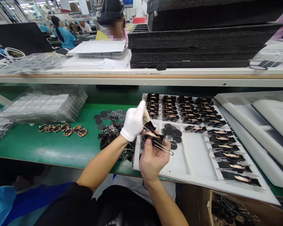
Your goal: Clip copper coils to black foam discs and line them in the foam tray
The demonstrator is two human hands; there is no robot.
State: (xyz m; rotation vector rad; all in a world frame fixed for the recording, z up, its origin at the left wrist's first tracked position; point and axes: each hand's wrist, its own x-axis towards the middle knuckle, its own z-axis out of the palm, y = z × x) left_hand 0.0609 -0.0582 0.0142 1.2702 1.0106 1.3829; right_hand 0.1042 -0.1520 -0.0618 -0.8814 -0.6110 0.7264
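Note:
My left hand (134, 123), in a white glove, pinches the wire handles of a black binder clip (150, 126). That clip sits at the upper edge of a round gold-rimmed piece (146, 135); whether it grips the rim is hard to see. Bare fingers of my right hand (153, 160) are closed round the piece from below. A second black binder clip (159, 140) is on the piece's right side, its wire handles pointing right. Dark round discs (171, 131) lie just behind my right hand on the white foam tray (198, 153).
Rows of clipped pieces (191, 110) fill the tray's back and right side. Left of it lie loose binder clips (110, 135), more discs (103, 116) and several gold-rimmed pieces (68, 129). Clear plastic trays (44, 106) stand at left, foam sheets (269, 138) at right, a shelf (108, 80) above.

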